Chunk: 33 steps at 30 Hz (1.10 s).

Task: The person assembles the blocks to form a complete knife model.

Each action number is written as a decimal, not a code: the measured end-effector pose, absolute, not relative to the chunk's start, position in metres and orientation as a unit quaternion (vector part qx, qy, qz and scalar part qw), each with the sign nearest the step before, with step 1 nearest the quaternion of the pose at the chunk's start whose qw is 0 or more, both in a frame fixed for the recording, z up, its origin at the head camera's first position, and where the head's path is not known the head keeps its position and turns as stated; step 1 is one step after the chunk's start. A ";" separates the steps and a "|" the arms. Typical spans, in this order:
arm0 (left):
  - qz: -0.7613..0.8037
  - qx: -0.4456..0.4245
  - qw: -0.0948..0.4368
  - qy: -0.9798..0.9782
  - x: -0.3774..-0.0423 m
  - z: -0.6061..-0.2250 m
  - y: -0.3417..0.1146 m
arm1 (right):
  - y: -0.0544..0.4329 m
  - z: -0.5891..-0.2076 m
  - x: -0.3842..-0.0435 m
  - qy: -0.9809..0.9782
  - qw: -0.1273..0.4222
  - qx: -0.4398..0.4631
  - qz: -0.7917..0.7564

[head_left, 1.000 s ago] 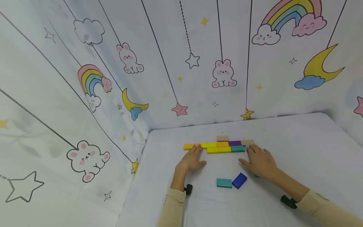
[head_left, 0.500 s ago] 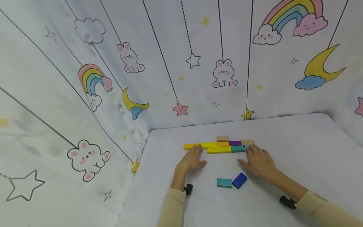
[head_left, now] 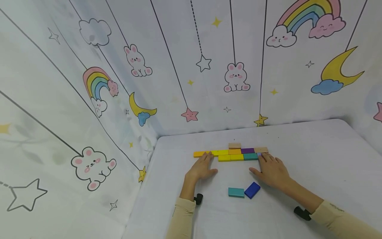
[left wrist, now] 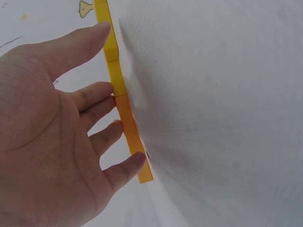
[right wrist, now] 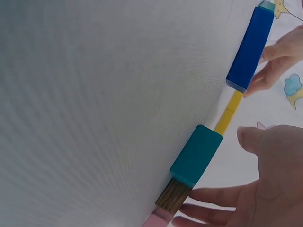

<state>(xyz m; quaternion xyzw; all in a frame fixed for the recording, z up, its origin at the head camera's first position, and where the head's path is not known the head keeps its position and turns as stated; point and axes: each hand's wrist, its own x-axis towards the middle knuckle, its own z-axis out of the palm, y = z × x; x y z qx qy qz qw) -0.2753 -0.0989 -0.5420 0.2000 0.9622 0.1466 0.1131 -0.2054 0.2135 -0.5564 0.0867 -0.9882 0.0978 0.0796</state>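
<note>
A double line of flat coloured blocks lies across the table. My left hand (head_left: pixel 200 167) touches its left end, fingertips against the orange block (left wrist: pixel 132 142) and the yellow block (left wrist: pixel 116 78), thumb apart. At the other end my right hand (head_left: pixel 272 171) rests its nearly straight fingers on a lavender block (head_left: pixel 259 154), mostly hidden, beside the teal block (head_left: pixel 250 156). Purple (head_left: pixel 247 150) and tan (head_left: pixel 261 150) blocks stand behind. Under the right hand, only the right wrist view shows another teal block (right wrist: pixel 196 155), a brown wood-grained block (right wrist: pixel 173 195) and a pink block (right wrist: pixel 157 219).
Nearer the person lie a loose teal block (head_left: pixel 236 192) and a dark blue block (head_left: pixel 252 190), close together. One tan block (head_left: pixel 234 145) sits behind the line. A white cloth (head_left: pixel 322 152) covers the table, and a printed curtain (head_left: pixel 167 83) rises behind it.
My right hand has slid slightly left, and the lavender block now meets the teal block where a small gap showed earlier. The left hand has stayed in place.
</note>
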 end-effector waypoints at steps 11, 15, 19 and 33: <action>0.154 0.195 0.117 0.962 -0.274 -0.540 -0.098 | 0.218 -0.551 -0.194 -0.990 0.080 0.074 0.088; 0.154 0.194 0.118 0.962 -0.274 -0.540 -0.097 | 0.219 -0.542 -0.188 -0.992 0.077 0.062 0.078; 0.154 0.192 0.116 0.962 -0.273 -0.540 -0.097 | 0.219 -0.536 -0.183 -0.993 0.071 0.055 0.076; 0.143 0.207 0.111 0.961 -0.274 -0.540 -0.098 | 0.226 -0.539 -0.173 -0.993 0.084 0.069 0.056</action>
